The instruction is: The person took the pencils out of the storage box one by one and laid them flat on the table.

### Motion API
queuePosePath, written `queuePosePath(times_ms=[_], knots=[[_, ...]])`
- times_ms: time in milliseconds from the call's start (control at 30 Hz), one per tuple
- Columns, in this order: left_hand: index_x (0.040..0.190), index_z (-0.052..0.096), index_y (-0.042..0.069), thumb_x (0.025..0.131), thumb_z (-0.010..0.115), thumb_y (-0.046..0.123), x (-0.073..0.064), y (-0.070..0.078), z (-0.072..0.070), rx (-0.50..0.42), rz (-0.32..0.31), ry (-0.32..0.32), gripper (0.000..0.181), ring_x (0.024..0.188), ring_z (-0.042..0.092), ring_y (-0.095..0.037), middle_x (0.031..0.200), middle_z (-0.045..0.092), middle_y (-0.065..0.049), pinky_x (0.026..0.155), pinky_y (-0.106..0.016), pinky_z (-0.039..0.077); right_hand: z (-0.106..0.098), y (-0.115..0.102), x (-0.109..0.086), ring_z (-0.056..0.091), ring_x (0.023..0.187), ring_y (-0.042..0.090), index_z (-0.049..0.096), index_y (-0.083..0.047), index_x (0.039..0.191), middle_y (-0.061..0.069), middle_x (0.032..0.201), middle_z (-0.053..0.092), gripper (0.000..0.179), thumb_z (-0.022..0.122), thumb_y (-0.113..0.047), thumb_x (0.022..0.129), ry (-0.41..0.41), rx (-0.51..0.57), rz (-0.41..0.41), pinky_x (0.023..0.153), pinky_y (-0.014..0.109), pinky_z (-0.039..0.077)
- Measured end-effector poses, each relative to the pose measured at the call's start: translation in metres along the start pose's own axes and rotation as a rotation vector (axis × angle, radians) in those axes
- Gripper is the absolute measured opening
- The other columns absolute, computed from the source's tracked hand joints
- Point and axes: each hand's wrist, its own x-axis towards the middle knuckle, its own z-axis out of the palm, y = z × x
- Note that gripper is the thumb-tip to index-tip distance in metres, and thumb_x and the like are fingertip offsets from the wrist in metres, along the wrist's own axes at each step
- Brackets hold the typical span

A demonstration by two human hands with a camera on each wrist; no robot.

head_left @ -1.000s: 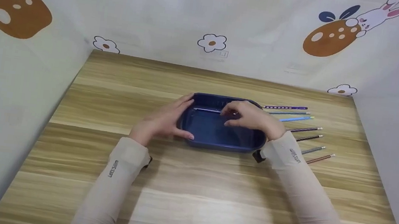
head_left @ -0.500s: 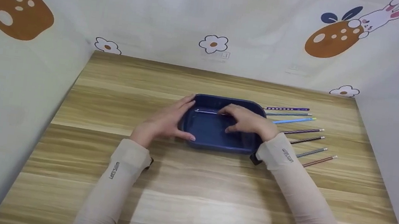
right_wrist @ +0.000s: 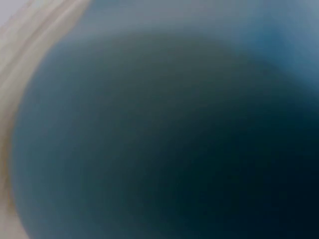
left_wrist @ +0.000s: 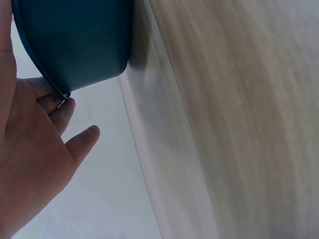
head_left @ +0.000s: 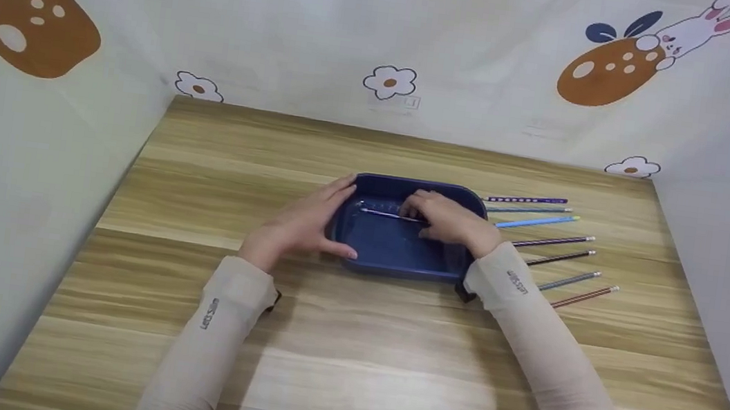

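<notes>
A dark blue rectangular box (head_left: 399, 270) with rounded corners sits in the middle of the table, open side up. Around its left end my left hand (head_left: 297, 221) holds the rim, thumb at the front corner and fingers at the back corner. The left wrist view shows those fingertips against the rim of the box (left_wrist: 75, 45). Inside the box, my right hand (head_left: 450, 219) has its fingers bent round the right part of a slim pencil (head_left: 381, 213); the hand hides that end. The right wrist view is a dark blue blur.
Several pencils lie fanned out right of the box, among them a purple patterned pencil (head_left: 527, 200), a light blue pencil (head_left: 537, 221) and a reddish-brown pencil (head_left: 585, 297). Printed cloth walls (head_left: 300, 51) stand behind and beside the wooden table (head_left: 202, 171).
My right hand has come lower into the box, its fingers closing in. The pencil inside has shifted slightly toward the front. My left hand stays at the box's left end.
</notes>
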Motion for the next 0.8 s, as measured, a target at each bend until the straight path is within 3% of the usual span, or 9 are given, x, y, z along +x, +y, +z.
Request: queuePosePath(times_ms=[267, 500, 800], knots=[[0.161, 0.016, 0.01, 0.074, 0.08, 0.06, 0.0, 0.002, -0.002, -0.016, -0.018, -0.02, 0.119, 0.157, 0.011, -0.025, 0.17, 0.003, 0.001, 0.128, -0.045, 0.018, 0.002, 0.005, 0.002, 0.059, 0.085, 0.02, 0.067, -0.008, 0.102, 0.007, 0.093, 0.065, 0.028, 0.058, 0.012, 0.085, -0.003, 0.024, -0.039, 0.076, 0.034, 0.053], [0.161, 0.015, 0.012, 0.073, 0.081, 0.06, 0.001, 0.001, -0.001, -0.032, -0.032, -0.026, 0.119, 0.157, 0.009, -0.023, 0.17, 0.001, 0.003, 0.128, -0.045, 0.018, 0.002, 0.005, 0.001, 0.06, 0.082, 0.019, 0.069, -0.008, 0.097, 0.007, 0.09, 0.067, 0.029, 0.056, 0.012, 0.081, 0.003, 0.105, -0.065, 0.073, 0.031, 0.052], [0.161, 0.015, 0.012, 0.072, 0.076, 0.069, 0.001, 0.0, -0.003, -0.001, -0.02, -0.028, 0.122, 0.157, 0.011, -0.024, 0.171, 0.001, 0.001, 0.127, -0.045, 0.02, -0.011, 0.0, -0.007, 0.063, 0.087, 0.02, 0.07, -0.008, 0.101, 0.007, 0.096, 0.069, 0.029, 0.057, 0.009, 0.082, 0.038, 0.142, -0.077, 0.079, 0.034, 0.056]])
